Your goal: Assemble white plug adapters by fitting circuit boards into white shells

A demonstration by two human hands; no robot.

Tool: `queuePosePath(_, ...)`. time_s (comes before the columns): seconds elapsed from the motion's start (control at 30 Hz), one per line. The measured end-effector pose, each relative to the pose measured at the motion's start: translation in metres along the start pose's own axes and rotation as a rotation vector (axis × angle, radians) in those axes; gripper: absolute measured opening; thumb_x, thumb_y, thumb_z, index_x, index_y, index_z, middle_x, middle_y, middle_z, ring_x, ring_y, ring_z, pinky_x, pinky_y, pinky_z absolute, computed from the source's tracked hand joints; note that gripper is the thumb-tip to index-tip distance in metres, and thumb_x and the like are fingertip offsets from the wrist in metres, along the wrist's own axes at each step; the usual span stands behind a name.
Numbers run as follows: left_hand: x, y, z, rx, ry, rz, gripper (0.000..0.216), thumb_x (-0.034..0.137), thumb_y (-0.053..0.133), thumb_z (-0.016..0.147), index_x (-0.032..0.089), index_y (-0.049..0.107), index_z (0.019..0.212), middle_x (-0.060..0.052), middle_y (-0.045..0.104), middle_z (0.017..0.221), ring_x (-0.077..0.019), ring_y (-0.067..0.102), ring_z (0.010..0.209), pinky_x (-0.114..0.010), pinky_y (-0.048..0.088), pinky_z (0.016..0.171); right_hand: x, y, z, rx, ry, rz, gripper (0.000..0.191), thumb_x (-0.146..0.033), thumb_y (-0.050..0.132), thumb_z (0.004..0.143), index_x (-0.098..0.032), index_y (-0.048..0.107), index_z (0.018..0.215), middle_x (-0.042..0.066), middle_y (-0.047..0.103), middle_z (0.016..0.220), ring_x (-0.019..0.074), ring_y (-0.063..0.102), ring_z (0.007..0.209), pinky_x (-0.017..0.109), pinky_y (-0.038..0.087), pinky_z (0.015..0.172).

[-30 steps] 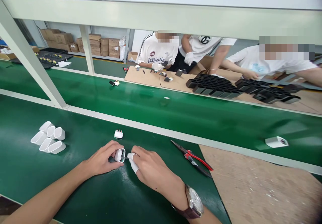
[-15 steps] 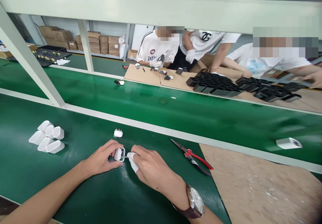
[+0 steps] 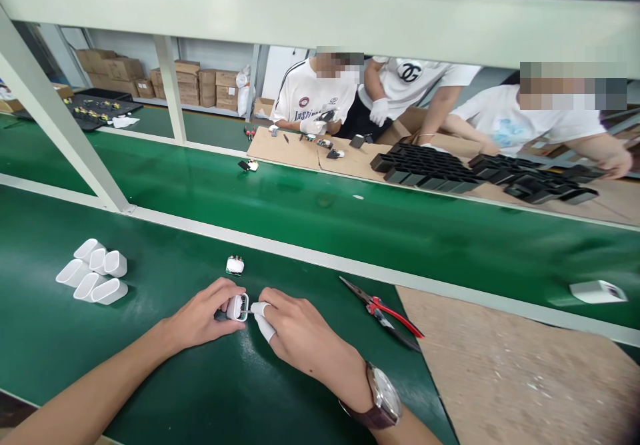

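My left hand is closed around a small white plastic housing, its open end turned to the right. Part of a green circuit board shows inside that opening. My right hand, with white covers on some fingers, is closed on a thin metal-tipped tool; most of the tool is hidden, so its kind does not show. Its tip reaches into the housing's open end. Just beyond my left hand lies a small circuit board with a white top.
Several empty white housings stand at left. Red-and-black long-nose pliers lie right of my hands, beside a brown board. Across the green belt, co-workers handle parts near black cases. A white housing rides the belt.
On the belt, the white housing and a small black-and-white part have shifted right. A co-worker at far right has moved an arm. My hands and the housing are almost unmoved.
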State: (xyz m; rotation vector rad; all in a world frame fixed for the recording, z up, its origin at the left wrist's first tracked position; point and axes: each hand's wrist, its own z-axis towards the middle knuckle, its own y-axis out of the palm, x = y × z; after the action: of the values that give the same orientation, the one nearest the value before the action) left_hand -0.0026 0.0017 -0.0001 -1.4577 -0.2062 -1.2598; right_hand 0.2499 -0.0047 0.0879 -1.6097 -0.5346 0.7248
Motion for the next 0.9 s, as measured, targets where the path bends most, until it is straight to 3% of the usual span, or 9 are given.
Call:
queuePosePath(0.2,0.005,-0.001,0.002,-0.006,-0.020,0.007,0.051,0.024,0.072,0.094,0.030,0.053,0.141,-0.005,0.061,0.121,-0.0154,0.062,0.088,-0.028,0.057,0.082,0.007,0.011,0.002,0.115,0.029,0.062,0.016,-0.004,0.056,0.092,-0.017,0.062,0.085,0.005,0.064,0.102,0.0158,0.055,0.076,0.034,0.032,0.059)
queuePosePath(0.37,0.008,-0.002,0.001,0.013,-0.055,0.067,0.058,0.025,0.074,0.091,0.030,0.048,0.143,-0.004,0.066,0.115,-0.0183,0.065,0.092,-0.033,0.058,0.086,0.004,0.015,0.005,0.127,0.022,0.026,0.017,-0.003,0.057,0.091,-0.016,0.064,0.083,0.005,0.064,0.100,0.0170,0.056,0.077,0.034,0.033,0.059)
queuePosePath(0.5,0.009,-0.005,0.002,0.000,0.025,0.081,0.043,0.019,0.068,0.094,0.028,0.053,0.134,-0.007,0.068,0.124,-0.0211,0.067,0.102,-0.035,0.059,0.089,0.007,0.011,0.002,0.140,0.045,0.010,0.015,-0.006,0.057,0.094,-0.017,0.066,0.089,0.005,0.065,0.102,0.0182,0.059,0.078,0.035,0.035,0.059)
queuePosePath(0.6,0.007,-0.006,0.002,0.044,0.174,0.122,0.037,0.017,0.065,0.099,0.026,0.056,0.133,-0.011,0.066,0.134,-0.0252,0.066,0.119,-0.042,0.057,0.102,0.018,0.009,0.003,0.150,0.090,0.006,0.016,-0.009,0.055,0.097,-0.018,0.067,0.093,0.006,0.066,0.104,0.0201,0.062,0.084,0.035,0.039,0.063)
queuePosePath(0.7,0.003,-0.006,0.002,0.085,0.265,0.175,0.041,0.014,0.061,0.102,0.027,0.055,0.140,-0.012,0.067,0.136,-0.0258,0.066,0.123,-0.046,0.055,0.108,0.038,0.014,0.009,0.130,0.206,-0.036,0.018,-0.011,0.052,0.100,-0.017,0.068,0.095,0.009,0.067,0.103,0.0240,0.065,0.092,0.035,0.045,0.073)
queuePosePath(0.9,0.001,-0.009,0.003,0.120,0.194,0.150,0.046,0.022,0.069,0.100,0.026,0.052,0.142,-0.012,0.068,0.133,-0.0254,0.069,0.120,-0.041,0.060,0.102,0.071,0.033,0.016,0.072,0.353,-0.057,0.015,-0.007,0.056,0.095,-0.014,0.068,0.099,0.011,0.068,0.101,0.0268,0.067,0.093,0.036,0.050,0.076)
